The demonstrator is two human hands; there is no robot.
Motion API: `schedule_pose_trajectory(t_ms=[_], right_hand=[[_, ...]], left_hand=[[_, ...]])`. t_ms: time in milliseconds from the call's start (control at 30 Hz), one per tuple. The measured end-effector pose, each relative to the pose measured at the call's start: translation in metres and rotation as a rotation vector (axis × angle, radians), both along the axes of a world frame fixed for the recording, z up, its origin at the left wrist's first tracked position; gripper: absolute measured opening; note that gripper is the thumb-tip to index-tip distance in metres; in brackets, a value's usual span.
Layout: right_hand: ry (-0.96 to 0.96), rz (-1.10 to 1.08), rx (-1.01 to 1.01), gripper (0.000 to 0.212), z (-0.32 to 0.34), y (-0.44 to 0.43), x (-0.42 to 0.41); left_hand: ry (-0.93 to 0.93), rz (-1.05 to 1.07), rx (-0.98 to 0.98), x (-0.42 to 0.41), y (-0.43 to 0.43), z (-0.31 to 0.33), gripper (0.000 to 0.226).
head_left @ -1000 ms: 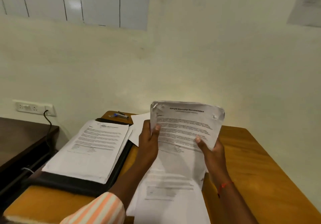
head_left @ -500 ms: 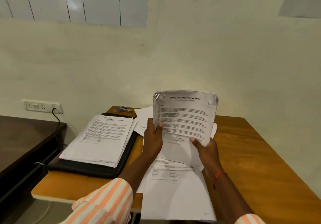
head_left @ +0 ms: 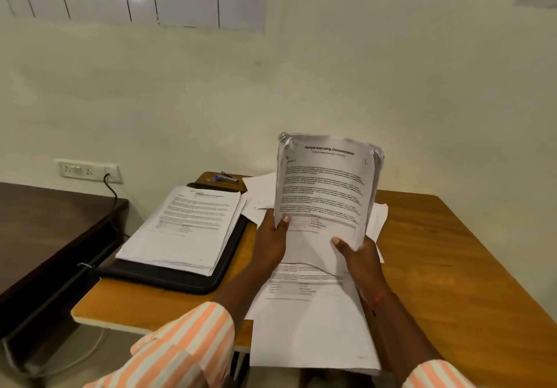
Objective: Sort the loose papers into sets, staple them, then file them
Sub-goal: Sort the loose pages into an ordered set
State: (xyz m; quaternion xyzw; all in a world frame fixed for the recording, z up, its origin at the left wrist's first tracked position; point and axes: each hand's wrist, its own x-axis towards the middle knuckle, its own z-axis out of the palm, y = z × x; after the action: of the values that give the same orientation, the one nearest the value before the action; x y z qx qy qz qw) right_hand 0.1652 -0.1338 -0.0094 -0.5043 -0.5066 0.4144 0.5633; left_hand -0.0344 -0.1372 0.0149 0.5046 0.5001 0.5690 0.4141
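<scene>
I hold a set of printed papers (head_left: pixel 327 188) upright above the wooden table (head_left: pixel 437 252), its top corners crumpled. My left hand (head_left: pixel 271 237) grips the set's lower left edge and my right hand (head_left: pixel 357 255) grips its lower right corner. Below my hands more loose papers (head_left: pixel 310 327) lie flat and overhang the table's front edge. To the left a stack of papers (head_left: pixel 187 228) rests on an open black file folder (head_left: pixel 168 279). A stapler (head_left: pixel 226 178) lies at the table's far left corner.
Loose white sheets (head_left: pixel 259 191) lie behind the held set. A dark wooden desk (head_left: pixel 45 231) stands to the left, with a wall socket (head_left: pixel 89 170) and a black cable plugged in above it. The pale wall is right behind the table.
The view has pulled back and tilted, so more of the table and my sleeves show. The held set rose slightly and stands more upright; my grip is unchanged.
</scene>
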Motion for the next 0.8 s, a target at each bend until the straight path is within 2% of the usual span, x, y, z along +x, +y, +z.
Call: schedule_pose_trajectory(t_ms=[100,200,300,367,433,567,733,800], right_hand=[[0.013,0.03,0.0,0.037,0.016,0.0,0.003],[-0.004,0.208,-0.023,0.041,0.024,-0.003,0.007],[0.0,0.421,-0.047,0.052,0.022,-0.006,0.007],[-0.019,0.473,-0.07,0.054,0.017,-0.006,0.002],[-0.061,0.367,-0.02,0.05,0.019,-0.005,-0.006],[-0.047,0.063,0.117,0.038,0.039,0.006,-0.013],[0.064,0.018,0.148,0.036,0.049,0.013,-0.012],[0.068,-0.004,0.106,0.039,0.037,0.013,-0.016]], left_hand=[[0.0,-0.037,-0.008,-0.013,0.007,0.015,0.034],[0.023,-0.022,0.043,-0.03,0.018,0.044,0.033],[-0.039,-0.001,0.023,-0.043,0.037,0.068,0.04],[-0.1,-0.008,-0.004,-0.049,0.05,0.068,0.05],[-0.122,0.031,0.0,-0.048,0.052,0.065,0.043],[-0.099,0.134,0.161,-0.036,0.046,0.067,0.02],[-0.023,0.156,0.361,-0.025,0.033,0.066,0.004],[-0.023,0.132,0.37,-0.022,0.029,0.053,0.008]])
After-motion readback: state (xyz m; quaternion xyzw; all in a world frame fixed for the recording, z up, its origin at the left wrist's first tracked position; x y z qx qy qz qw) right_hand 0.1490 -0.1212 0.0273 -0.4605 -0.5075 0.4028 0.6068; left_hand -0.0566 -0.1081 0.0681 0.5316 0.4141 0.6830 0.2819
